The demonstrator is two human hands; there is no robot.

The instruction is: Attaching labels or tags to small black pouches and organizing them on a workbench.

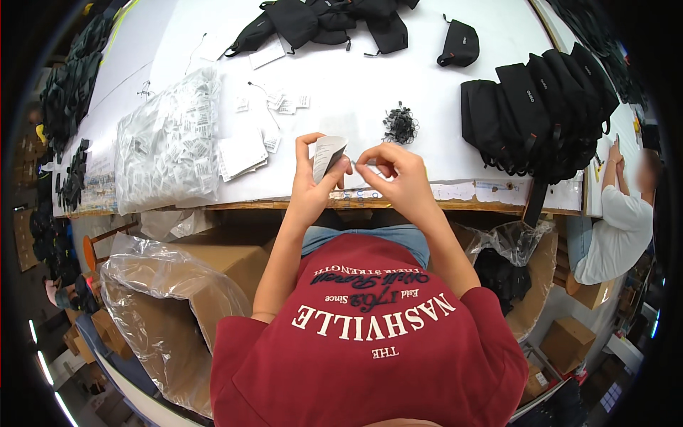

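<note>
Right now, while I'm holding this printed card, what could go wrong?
The card, pinched in your left fingers, might bend. The black cords lie in a tangled heap, so one could snag others. The plastic bag of tags reaches the front edge of the table and might slip off if nudged.

Gap between cord pile (400, 126), pouch stack (537, 107); bag (171, 146) blocks left.

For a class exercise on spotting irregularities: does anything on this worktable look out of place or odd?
Mildly: small white tags lie scattered beside the clear bag, while others sit inside it. A dark strip hangs over the table's front edge below the black pouches.
</note>
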